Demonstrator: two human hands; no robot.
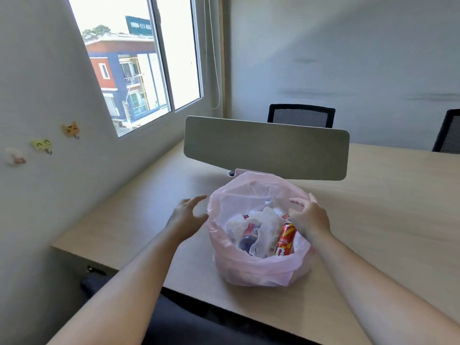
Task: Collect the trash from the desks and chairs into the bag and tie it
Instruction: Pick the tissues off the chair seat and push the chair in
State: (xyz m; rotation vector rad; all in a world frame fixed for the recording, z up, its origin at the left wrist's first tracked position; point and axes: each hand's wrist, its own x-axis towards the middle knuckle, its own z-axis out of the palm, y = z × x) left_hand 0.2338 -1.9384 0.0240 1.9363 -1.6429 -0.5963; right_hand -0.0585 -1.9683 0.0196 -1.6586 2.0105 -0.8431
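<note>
Squarely before the person, the pink bag (258, 272) stands on the light wooden desk (378, 220), near its front edge and just in front of a grey divider panel (266, 148); the plastic is translucent and the mouth gapes wide, untied. Inside, a red and yellow can (285, 241) leans against the right side; crumpled white scraps (267, 225) fill the middle; a dark bottle (249, 239) lies to the left, partly buried under them.

The left hand (188, 215) hovers just beside the bag's left wall, fingers spread and loosely curved, thumb turned toward the plastic; it holds nothing, and whether any fingertip touches the bag cannot be told through the blur. The right hand (310, 219) lies over the right side of the rim, above the can; its fingers are relaxed and only slightly bent, reaching across the opening, and they close on nothing that shows.

Beyond the divider panel a black mesh chair (301, 115) faces the desk; a second chair (448, 133) stands at the far right, cut off by the picture's edge. A sliding window (139, 58) in the left wall looks out on a blue and orange building; small cat-shaped hooks (71, 129) are stuck in a row on that wall, nearer the person, the nearest one too blurred to make out.
</note>
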